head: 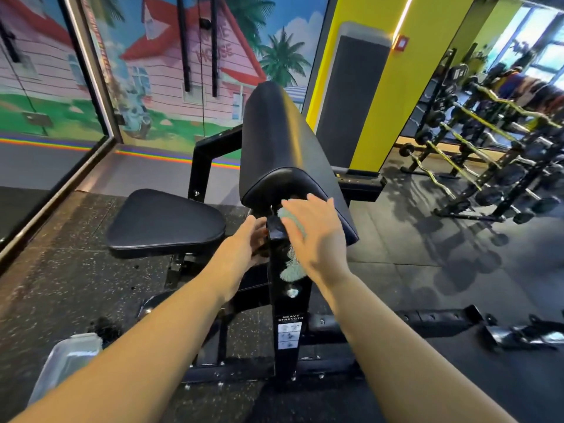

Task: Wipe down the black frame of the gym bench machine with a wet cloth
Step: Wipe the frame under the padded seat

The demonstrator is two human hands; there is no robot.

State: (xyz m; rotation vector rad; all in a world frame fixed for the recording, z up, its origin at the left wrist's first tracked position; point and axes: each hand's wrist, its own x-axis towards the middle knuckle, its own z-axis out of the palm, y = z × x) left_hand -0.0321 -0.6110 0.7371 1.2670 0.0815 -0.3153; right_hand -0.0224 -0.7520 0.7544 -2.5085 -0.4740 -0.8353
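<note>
Two bare forearms reach in from the bottom edge toward a black upright post (pixel 288 303) of a gym bench frame. A clear plastic tub (pixel 65 363) sits on the speckled rubber floor (pixel 61 276) at lower left, beside the left forearm. On the post's face a white label reads "HEAVY STRENGTH", and a silver bolt (pixel 292 291) sits above it.

The right hand (pixel 314 236) lies flat with fingers straight and spread, pressing a pale green cloth (pixel 293 248) against the upper right side of the post; the cloth shows under the fingers near the post's cap and again below the palm. The left hand (pixel 244 248) is on the post's left side just under the cap, its fingers reaching behind the post, so whether they grip it cannot be told.

Left of the post is a black padded seat (pixel 164 222). Directly beyond the hands a long black arm pad (pixel 280 138) slopes up and away. Behind it stand a black frame bracket (pixel 203 166), a painted wall (pixel 171 62) showing a pink house and palm trees, and a yellow column (pixel 387 96). At right, racks (pixel 488 148) of curl bars and weights line a mirrored wall.
</note>
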